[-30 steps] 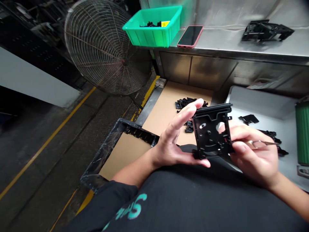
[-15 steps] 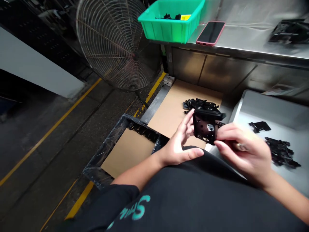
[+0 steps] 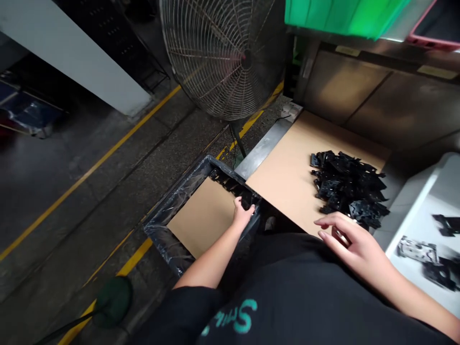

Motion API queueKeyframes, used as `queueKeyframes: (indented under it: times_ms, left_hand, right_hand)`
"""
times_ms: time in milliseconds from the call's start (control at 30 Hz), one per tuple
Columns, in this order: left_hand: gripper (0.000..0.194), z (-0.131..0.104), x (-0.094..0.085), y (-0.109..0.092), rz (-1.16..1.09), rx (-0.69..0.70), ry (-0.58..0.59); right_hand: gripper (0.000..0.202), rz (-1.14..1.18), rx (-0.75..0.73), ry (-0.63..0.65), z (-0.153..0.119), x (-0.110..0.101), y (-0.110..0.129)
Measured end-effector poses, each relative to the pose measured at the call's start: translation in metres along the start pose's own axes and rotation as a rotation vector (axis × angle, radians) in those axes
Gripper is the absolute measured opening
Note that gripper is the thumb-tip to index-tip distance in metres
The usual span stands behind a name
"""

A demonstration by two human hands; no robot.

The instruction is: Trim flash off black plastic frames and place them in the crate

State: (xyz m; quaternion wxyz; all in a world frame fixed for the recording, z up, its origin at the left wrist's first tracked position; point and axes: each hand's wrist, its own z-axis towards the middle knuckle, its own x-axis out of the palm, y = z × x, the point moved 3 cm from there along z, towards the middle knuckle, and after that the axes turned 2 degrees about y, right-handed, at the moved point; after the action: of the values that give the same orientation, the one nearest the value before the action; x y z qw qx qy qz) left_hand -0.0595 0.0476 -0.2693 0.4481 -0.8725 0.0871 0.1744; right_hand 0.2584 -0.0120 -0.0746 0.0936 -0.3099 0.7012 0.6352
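Note:
My left hand reaches down into the plastic-lined bin on the left. Its thumb and fingers grip a black plastic part at the bin's upper right corner, beside a row of similar dark parts. A cardboard sheet lies inside that bin. Over the table edge, my right hand is empty, its fingers slightly curled and apart. Just beyond it is a heap of black parts on a larger cardboard sheet.
A grey-white tray with several loose parts stands at the right. A large caged fan rises behind the bin. A green basket and a pink-edged phone sit on the metal shelf. A round stand base is on the floor.
My left hand has gone from in front of my body down into the bin with a black part. My right hand has let go of the part. The view has swung left.

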Motion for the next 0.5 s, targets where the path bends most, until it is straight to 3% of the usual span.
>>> queueKeyframes:
  times_ms: [67,167,333,500]
  left_hand:
    - [0.064,0.023,-0.020,0.036,0.179,-0.074,-0.071]
    - [0.049,0.044,-0.030,0.082,0.418,-0.165,-0.090]
    - [0.045,0.068,-0.010,0.139,0.660,-0.278,0.001]
    - [0.044,0.092,0.004,0.166,0.753,-0.281,0.074]
  right_hand:
    - [0.024,0.010,0.052,0.045,0.002,0.007,-0.005]
    - [0.026,-0.004,0.130,0.093,0.001,0.015,-0.014]
    - [0.023,-0.026,0.177,0.146,-0.004,0.026,-0.028]
    - [0.021,0.008,0.250,0.161,-0.004,0.036,-0.030]
